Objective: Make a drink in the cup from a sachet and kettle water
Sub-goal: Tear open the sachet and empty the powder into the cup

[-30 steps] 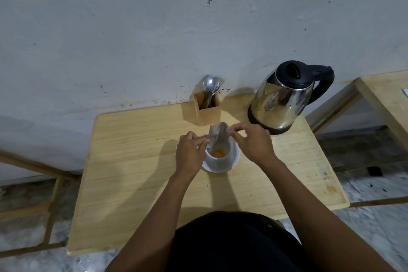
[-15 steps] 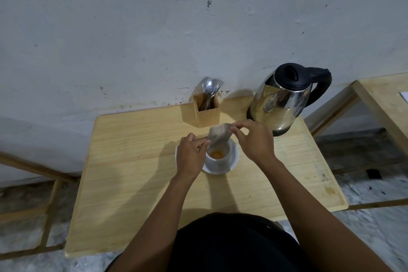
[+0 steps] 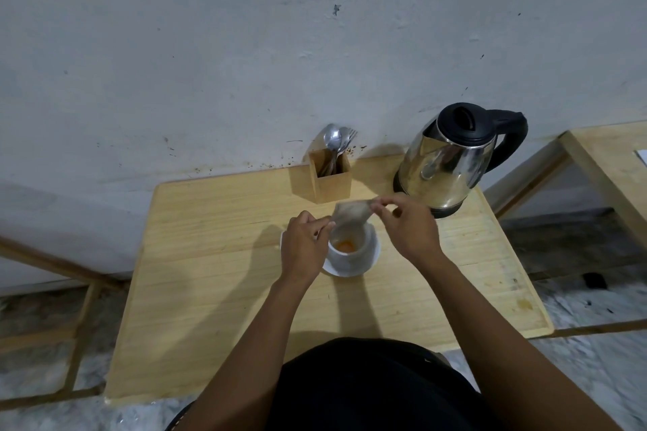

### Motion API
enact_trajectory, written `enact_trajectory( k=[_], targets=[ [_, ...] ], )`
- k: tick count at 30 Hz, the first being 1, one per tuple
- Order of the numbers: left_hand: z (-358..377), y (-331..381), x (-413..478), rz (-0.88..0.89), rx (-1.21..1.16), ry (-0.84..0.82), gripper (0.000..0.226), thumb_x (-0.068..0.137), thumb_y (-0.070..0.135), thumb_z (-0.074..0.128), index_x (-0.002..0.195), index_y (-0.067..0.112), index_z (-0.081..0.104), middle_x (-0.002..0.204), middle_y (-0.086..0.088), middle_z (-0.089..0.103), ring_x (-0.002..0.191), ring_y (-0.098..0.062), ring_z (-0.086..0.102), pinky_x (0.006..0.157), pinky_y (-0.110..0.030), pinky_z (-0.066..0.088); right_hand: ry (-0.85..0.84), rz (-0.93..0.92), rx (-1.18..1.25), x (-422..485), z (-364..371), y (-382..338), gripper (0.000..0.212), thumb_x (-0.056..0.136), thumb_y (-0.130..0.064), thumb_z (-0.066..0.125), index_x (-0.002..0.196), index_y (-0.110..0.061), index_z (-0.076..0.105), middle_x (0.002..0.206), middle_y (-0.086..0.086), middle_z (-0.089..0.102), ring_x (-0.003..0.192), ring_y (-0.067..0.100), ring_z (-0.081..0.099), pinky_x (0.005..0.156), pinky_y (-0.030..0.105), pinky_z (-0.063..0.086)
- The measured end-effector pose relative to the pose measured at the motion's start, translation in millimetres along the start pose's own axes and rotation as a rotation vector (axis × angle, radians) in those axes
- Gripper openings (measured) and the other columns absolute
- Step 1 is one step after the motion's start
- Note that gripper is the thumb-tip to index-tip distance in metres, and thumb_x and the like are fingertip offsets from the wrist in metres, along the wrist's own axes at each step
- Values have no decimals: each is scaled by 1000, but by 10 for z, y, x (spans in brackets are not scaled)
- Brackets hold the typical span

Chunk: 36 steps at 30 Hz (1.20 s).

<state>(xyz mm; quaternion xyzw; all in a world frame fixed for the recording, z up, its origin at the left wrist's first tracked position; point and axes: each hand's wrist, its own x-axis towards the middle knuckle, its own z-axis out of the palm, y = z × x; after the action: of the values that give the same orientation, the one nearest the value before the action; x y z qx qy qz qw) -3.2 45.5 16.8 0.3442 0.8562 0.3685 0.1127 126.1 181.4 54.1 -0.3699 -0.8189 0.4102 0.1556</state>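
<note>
A white cup (image 3: 350, 255) stands on a white saucer (image 3: 371, 263) in the middle of the wooden table (image 3: 210, 273). Orange powder (image 3: 345, 246) lies in the bottom of the cup. A pale sachet (image 3: 352, 213) hangs tilted over the cup's rim. My right hand (image 3: 408, 226) pinches its upper end and my left hand (image 3: 306, 243) pinches its lower corner beside the cup. A steel kettle (image 3: 444, 168) with a black lid and handle stands at the back right of the table.
A wooden holder (image 3: 331, 180) with spoons and a fork sits against the wall behind the cup. A second wooden table (image 3: 609, 164) stands to the right, with a gap between. The grey wall runs along the table's far edge.
My right hand has lifted the sachet's upper end higher and to the right, tipping it flatter over the cup. My left hand has stayed at the cup's left rim.
</note>
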Motion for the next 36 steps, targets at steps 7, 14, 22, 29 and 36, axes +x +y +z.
enact_trajectory(
  k=[7, 14, 22, 29, 36],
  targets=[
    [-1, 10, -8, -54, -94, -22, 22, 94, 26, 57, 101, 14, 74, 76, 5, 46, 73, -13, 50, 66, -24, 38, 69, -36, -18, -24, -33, -5, 5, 90, -31, 67, 93, -33, 70, 91, -19, 64, 71, 2, 57, 59, 22, 44],
    [-263, 100, 28, -355, -422, -40, 35, 94, 40, 53, 120, 19, 62, 92, -1, 62, 81, -12, 58, 71, -22, 44, 147, -179, 59, -239, -33, 98, 11, 87, -24, 72, 95, -29, 75, 87, -13, 67, 70, 8, 60, 63, 22, 49],
    [-439, 125, -27, -591, -726, -354, 26, 89, 37, 63, 81, 12, 68, 78, -5, 67, 68, -17, 63, 67, -33, 53, 147, -410, 1, -460, 195, 160, 18, 86, -26, 64, 100, -25, 77, 95, -21, 66, 75, 2, 64, 62, 23, 52],
    [-471, 33, -143, -491, -688, -281, 27, 89, 30, 65, 96, 4, 69, 89, -7, 74, 82, -18, 70, 78, -35, 58, -153, 217, 713, -368, 180, -121, 18, 97, -12, 51, 108, -19, 64, 90, -2, 73, 77, 15, 68, 67, 27, 54],
    [-474, -75, -198, -483, -675, -225, 21, 87, 28, 67, 90, 7, 73, 80, 2, 73, 67, -9, 65, 64, -24, 52, -148, 167, 459, -237, 390, -131, 36, 88, -22, 70, 122, -18, 58, 90, 5, 71, 82, 14, 70, 66, 20, 53]
  ],
)
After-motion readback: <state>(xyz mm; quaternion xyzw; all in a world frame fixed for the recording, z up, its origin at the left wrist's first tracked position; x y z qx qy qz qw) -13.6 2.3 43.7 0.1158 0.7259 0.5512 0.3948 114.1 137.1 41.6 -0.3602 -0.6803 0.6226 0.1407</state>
